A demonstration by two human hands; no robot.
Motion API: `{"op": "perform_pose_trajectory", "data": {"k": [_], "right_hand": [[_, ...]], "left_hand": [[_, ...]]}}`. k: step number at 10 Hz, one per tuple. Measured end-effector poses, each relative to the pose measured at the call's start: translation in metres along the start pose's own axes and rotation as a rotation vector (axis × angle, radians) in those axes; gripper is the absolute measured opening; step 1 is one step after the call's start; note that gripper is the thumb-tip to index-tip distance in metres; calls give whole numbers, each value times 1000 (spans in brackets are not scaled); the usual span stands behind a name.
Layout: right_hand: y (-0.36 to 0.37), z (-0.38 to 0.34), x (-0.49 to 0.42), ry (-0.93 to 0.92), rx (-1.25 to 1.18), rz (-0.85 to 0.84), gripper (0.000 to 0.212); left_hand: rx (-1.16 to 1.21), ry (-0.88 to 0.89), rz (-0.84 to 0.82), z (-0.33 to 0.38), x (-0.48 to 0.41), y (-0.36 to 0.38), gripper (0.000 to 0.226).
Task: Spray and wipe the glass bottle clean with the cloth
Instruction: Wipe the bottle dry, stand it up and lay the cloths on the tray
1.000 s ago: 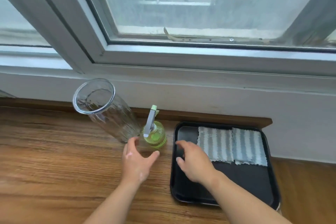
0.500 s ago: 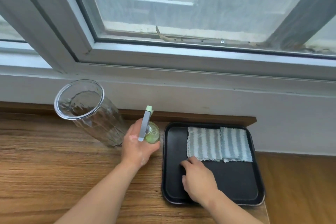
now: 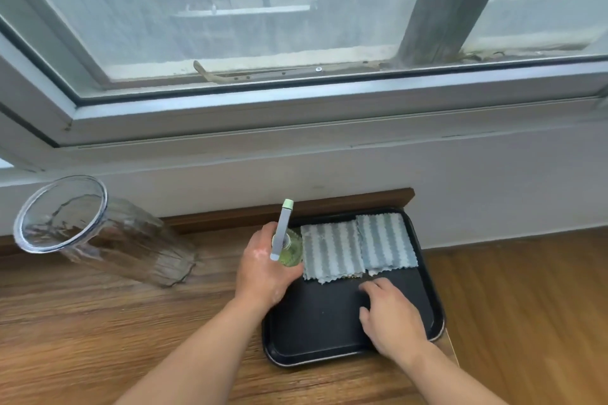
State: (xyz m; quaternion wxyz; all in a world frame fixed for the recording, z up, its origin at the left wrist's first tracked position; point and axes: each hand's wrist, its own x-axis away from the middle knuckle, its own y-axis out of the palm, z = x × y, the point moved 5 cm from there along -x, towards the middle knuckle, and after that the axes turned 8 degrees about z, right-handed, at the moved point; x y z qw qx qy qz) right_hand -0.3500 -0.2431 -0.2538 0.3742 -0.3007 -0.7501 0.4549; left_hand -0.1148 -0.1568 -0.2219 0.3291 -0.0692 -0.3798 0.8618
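A tall ribbed glass bottle (image 3: 108, 237) with a wide open mouth stands on the wooden table at the left. My left hand (image 3: 263, 266) is wrapped around a small green spray bottle (image 3: 289, 248) with a grey trigger head, just left of the tray. Two grey-and-white striped cloths (image 3: 358, 245) lie side by side at the back of a black tray (image 3: 316, 325). My right hand (image 3: 391, 316) hovers over the tray's right half, fingers spread, just in front of the cloths and holding nothing.
The wooden table (image 3: 98, 332) ends at its right edge just past the tray, with wooden floor (image 3: 526, 306) beyond. A white wall (image 3: 329, 168) and a large window run along the back.
My left hand reached the spray bottle, closed around it and now holds it beside the tray. My right hand moved right across the tray toward the cloths. The view shifted right.
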Motion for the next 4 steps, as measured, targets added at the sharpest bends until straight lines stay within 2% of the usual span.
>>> {"op": "perform_pose_trajectory", "data": {"k": [1, 2, 3, 4], "right_hand": [[1, 14, 6, 8, -17, 10, 44], [1, 25, 11, 9, -28, 18, 44], [-2, 29, 16, -4, -15, 4, 44], [-8, 35, 22, -21, 8, -2, 44]], "left_hand": [[18, -36, 44, -2, -1, 3, 56], [-14, -52, 41, -3, -2, 7, 60], [-62, -81, -9, -9, -1, 7, 94], [-109, -132, -28, -17, 17, -5, 110]]}}
